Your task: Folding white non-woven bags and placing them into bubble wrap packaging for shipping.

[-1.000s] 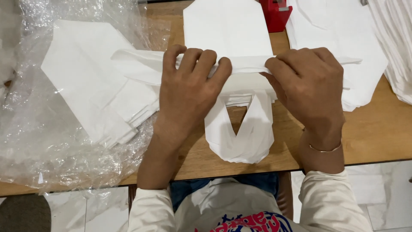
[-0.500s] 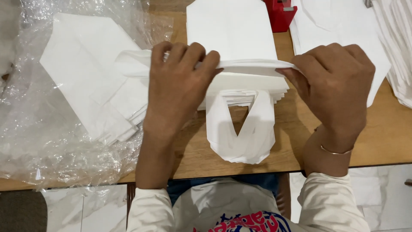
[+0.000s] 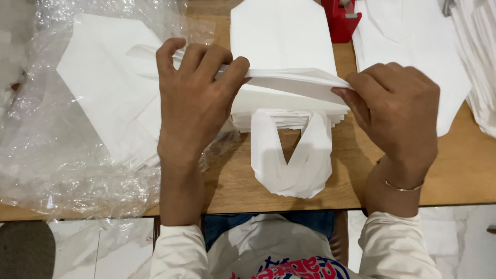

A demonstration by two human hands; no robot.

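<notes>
A stack of white cut paper sheets (image 3: 289,98) with a V-notched tab (image 3: 292,160) hanging toward me lies on a wooden table (image 3: 465,170). My left hand (image 3: 194,103) presses down on the stack's left side and pinches the top sheet's folded edge. My right hand (image 3: 398,111) grips the right end of that same top sheet (image 3: 294,77), lifting it slightly off the stack. The fold runs straight between my two hands.
Crumpled clear plastic wrap (image 3: 57,155) holding more white sheets (image 3: 103,88) covers the left. A red tape dispenser (image 3: 341,18) stands at the back. More white cut sheets (image 3: 413,46) lie at the back right, with a paper pile (image 3: 480,57) at the far right edge.
The top sheet's right end has lifted off the stack as my right hand drew back to the right. My left hand stayed pressed on the left side.
</notes>
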